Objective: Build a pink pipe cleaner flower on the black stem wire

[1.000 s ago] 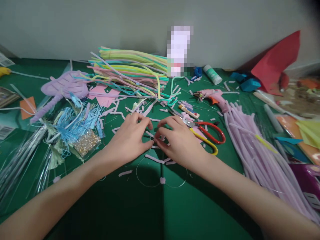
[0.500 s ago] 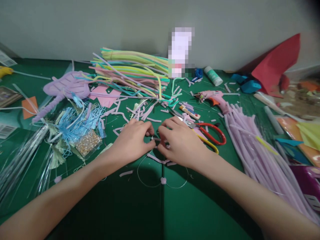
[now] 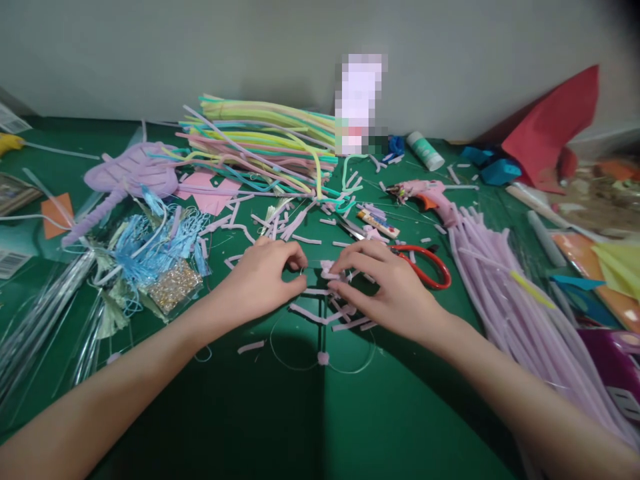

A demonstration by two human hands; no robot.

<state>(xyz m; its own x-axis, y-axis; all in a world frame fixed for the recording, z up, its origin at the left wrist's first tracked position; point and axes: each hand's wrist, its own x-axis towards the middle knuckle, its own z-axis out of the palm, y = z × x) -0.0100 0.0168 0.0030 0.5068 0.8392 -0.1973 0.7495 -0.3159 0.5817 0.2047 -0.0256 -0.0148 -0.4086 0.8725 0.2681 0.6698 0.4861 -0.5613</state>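
My left hand [image 3: 265,275] is closed, its curled fingers and thumb around the end of a thin clear line that runs toward the right hand. Between the thumb and fingers of my right hand [image 3: 395,283] is a small pale purple fuzzy piece [image 3: 327,268] on that line. Just below both hands, short lengths of purple pipe cleaner [image 3: 307,313] lie on the green table. Nearer to me, a small purple pom-pom [image 3: 323,359] sits between two loops of the clear line. Red-handled scissors [image 3: 435,267] lie partly hidden behind my right hand.
Bundled coloured pipe cleaners [image 3: 260,143] lie at the back. On the right are a pink glue gun [image 3: 427,193] and a purple pipe-cleaner bundle [image 3: 520,300]. Blue tassels [image 3: 145,247], a bag of gold beads [image 3: 175,287] and a wrapped purple shape [image 3: 133,170] are at left.
My right hand has shifted right, away from the left, opening a gap where the purple fuzzy piece and clear line now show. My left hand has barely moved.
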